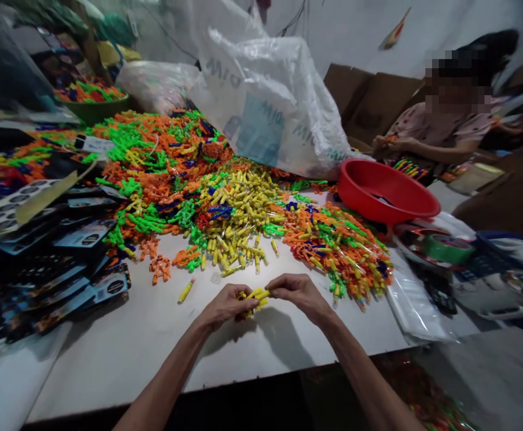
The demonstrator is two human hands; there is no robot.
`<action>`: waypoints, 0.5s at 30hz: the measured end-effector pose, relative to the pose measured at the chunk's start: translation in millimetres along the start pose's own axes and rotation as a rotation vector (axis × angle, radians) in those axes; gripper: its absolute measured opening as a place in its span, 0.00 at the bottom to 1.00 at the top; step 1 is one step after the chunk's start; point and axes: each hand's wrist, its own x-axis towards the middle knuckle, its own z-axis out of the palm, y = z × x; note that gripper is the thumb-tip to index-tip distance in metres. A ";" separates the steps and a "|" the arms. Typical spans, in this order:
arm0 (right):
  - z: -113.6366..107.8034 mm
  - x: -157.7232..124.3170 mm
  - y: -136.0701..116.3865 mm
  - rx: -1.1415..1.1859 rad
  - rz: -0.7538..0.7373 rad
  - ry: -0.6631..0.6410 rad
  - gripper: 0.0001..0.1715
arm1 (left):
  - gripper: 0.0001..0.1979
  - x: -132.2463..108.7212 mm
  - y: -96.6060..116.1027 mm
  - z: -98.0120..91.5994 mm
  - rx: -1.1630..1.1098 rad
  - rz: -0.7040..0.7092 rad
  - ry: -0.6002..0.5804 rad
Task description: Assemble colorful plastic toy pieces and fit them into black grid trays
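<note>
Head view: hands point(305, 294) close, fingers point(246, 304) bent

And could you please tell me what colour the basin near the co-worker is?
The basin is red; it shows best in the head view.

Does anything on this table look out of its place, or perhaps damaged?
One yellow piece lies alone on the white table, to the left of the left hand. It looks slightly stray, because similar pieces are heaped in the yellow pile. I see no clear damage.
</note>
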 end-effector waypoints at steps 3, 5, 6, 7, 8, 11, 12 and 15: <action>-41.3 20.9 -2.4 -0.244 -0.024 0.160 0.09 | 0.22 5.9 6.1 -12.2 0.264 0.120 0.212; -60.3 40.5 -10.2 -0.620 -0.024 0.338 0.10 | 0.18 3.5 8.1 -40.5 0.577 0.224 0.540; -64.0 52.2 -15.1 -0.811 -0.007 0.414 0.12 | 0.16 2.7 8.1 -59.5 0.774 0.232 0.691; -63.4 65.0 -19.5 -0.975 0.024 0.469 0.13 | 0.15 2.9 7.6 -79.9 0.981 0.228 0.816; -58.7 78.6 -22.6 -1.060 0.045 0.498 0.13 | 0.17 4.1 7.1 -99.9 1.178 0.206 0.857; -30.6 116.0 -22.0 -1.137 0.089 0.502 0.10 | 0.18 8.8 8.4 -142.1 1.483 0.077 0.841; -20.5 124.1 -19.1 -1.145 0.106 0.496 0.11 | 0.16 9.1 9.8 -148.0 1.509 0.057 0.806; -0.1 129.2 -9.0 -1.142 0.137 0.476 0.13 | 0.10 7.5 14.3 -146.7 1.372 0.002 0.780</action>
